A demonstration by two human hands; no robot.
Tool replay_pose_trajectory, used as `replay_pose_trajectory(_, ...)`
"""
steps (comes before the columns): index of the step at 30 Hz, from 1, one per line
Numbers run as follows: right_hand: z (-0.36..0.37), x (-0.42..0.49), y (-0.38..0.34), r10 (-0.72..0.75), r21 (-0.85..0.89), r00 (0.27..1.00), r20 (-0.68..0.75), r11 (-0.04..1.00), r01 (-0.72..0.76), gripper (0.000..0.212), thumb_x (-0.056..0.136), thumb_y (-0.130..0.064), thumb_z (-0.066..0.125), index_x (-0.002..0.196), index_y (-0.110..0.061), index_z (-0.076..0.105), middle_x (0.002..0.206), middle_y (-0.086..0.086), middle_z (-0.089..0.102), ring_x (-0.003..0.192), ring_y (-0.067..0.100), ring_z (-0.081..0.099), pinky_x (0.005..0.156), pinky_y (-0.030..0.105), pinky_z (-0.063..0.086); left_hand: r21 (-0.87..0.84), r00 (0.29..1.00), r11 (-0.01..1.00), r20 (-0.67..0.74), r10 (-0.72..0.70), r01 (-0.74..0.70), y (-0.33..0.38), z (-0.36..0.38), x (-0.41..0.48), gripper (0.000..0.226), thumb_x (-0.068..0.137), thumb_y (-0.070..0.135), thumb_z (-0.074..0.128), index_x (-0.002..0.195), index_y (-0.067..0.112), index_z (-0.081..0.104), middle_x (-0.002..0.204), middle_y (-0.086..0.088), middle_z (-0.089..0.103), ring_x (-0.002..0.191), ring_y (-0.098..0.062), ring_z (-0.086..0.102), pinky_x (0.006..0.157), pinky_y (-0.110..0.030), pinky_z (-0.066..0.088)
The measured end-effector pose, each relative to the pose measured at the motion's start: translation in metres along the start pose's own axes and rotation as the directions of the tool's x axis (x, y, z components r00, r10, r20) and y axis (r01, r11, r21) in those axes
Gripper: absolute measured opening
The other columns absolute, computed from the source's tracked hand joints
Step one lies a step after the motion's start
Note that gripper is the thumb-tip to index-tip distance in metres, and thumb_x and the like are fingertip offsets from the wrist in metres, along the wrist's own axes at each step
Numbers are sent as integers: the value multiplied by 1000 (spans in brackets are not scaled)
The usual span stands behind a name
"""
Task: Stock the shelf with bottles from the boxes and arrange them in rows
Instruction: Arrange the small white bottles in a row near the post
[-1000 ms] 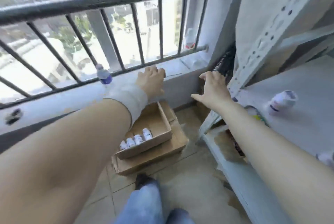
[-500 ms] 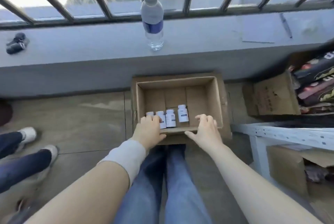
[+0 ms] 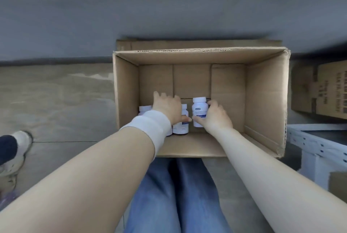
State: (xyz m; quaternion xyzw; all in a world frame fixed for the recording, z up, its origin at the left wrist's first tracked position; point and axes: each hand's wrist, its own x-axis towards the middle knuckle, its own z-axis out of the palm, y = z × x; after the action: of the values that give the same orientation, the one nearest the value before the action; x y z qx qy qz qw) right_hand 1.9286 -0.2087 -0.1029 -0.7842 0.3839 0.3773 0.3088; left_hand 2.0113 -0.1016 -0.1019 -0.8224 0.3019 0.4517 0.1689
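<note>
Denim legs (image 3: 180, 195) sit nearest the camera, below both forearms, which reach forward into an open cardboard box (image 3: 266, 101) on the floor. Left forearm carries a pale wrist wrap (image 3: 150, 129). Right hand (image 3: 216, 118) is wrapped around a white bottle (image 3: 199, 112) with a white cap and blue label band: thumb under the near end, fingers curled over the far right side, so it is gripping that bottle. Bottle stands roughly upright on the box bottom, near the front wall, about mid-width. Just left of that grip, almost touching the right thumb, is the left hand (image 3: 168, 108), palm down, fingers spread over the tops of other bottles; cannot tell whether it actually grips one. Second white bottle (image 3: 181, 123) shows under the left thumb, directly beside the held one. Third white bottle (image 3: 145, 109) peeks out further left of the grip, against the box's left wall, mostly hidden by the wrist. Rest of the box bottom, beyond and right of the grip, is bare cardboard. Right of the box: corner of a white metal shelf frame (image 3: 315, 144), and beyond it another cardboard box (image 3: 326, 90) with dark print. Far left of the grip, someone's shoe (image 3: 16, 154) on the tiled floor (image 3: 56, 101). Beyond the box, a grey wall (image 3: 131, 11).
</note>
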Motion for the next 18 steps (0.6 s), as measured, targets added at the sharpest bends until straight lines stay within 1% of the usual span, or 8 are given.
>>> replay_pose_trajectory(3, 4, 5, 3, 17, 62, 1000, 6, 998, -17, 61, 82, -28, 68, 130, -7, 38, 129, 14, 50, 118, 31, 49, 87, 36, 42, 25, 1000, 1000, -17, 10, -10, 4, 4, 8, 68, 82, 66, 48, 121, 11, 46, 118, -7, 61, 115, -26, 48, 99, -40, 28)
replay_pose_trajectory(5, 4, 8, 6, 9, 115, 1000, 11, 993, -11, 61, 81, -25, 69, 130, -5, 39, 128, 15, 51, 117, 31, 50, 88, 35, 42, -31, 1000, 999, -23, -12, 11, 4, 7, 10, 64, 82, 63, 53, 119, 11, 46, 116, -7, 61, 115, -27, 47, 98, -39, 28)
replay_pose_trajectory(7, 3, 10, 7, 6, 156, 1000, 18, 988, -8, 59, 79, -23, 71, 127, -4, 43, 126, 15, 54, 115, 29, 52, 86, 32, 42, -91, 999, 995, -25, -31, 28, 6, 10, 11, 66, 79, 64, 55, 118, 12, 46, 115, -6, 61, 115, -27, 45, 96, -39, 29)
replay_pose_trajectory(10, 2, 15, 10, 9, 200, 999, 46, 980, -18, 51, 77, -22, 72, 119, -5, 51, 119, 12, 59, 107, 27, 57, 81, 32, 45, -114, 999, 993, -33, -34, 30, 14, 15, 13, 70, 75, 67, 57, 119, 13, 46, 116, -6, 60, 117, -27, 43, 95, -39, 30)
replay_pose_trajectory(13, -2, 17, 17, 20, 268, 998, 64, 963, -37, 42, 74, -23, 74, 108, -6, 58, 113, 13, 61, 99, 27, 61, 81, 35, 50, -128, 997, 991, -69, -40, 31, 21, 17, 13, 64, 78, 60, 59, 119, 13, 46, 116, -6, 60, 118, -28, 41, 97, -40, 29)
replay_pose_trajectory(15, -11, 12, 24, 40, 376, 996, 78, 924, -66, 37, 74, -20, 74, 105, -7, 59, 109, 10, 62, 95, 24, 62, 80, 34, 51, -158, 994, 987, -100, -44, 28, 21, 14, 9, 63, 78, 59, 60, 119, 13, 46, 117, -7, 59, 119, -28, 40, 99, -40, 28)
replay_pose_trajectory(16, -18, 7, 28, 44, 442, 996, 81, 894, -75, 34, 75, -18, 73, 104, -8, 57, 105, 6, 62, 92, 21, 61, 76, 30, 50, -185, 992, 982, -118, -44, 21, 21, 10, 6, 63, 78, 59, 61, 119, 13, 47, 117, -7, 59, 120, -28, 39, 98, -40, 29)
replay_pose_trajectory(18, -33, -5, 33, 39, 571, 997, 74, 818, -74, 33, 78, -15, 71, 103, -14, 50, 94, -3, 58, 82, 12, 56, 66, 21, 43, -278, 988, 960, -149, -35, -8, 17, -2, -8, 62, 77, 58, 63, 118, 14, 48, 116, -7, 58, 118, -28, 41, 95, -38, 32)
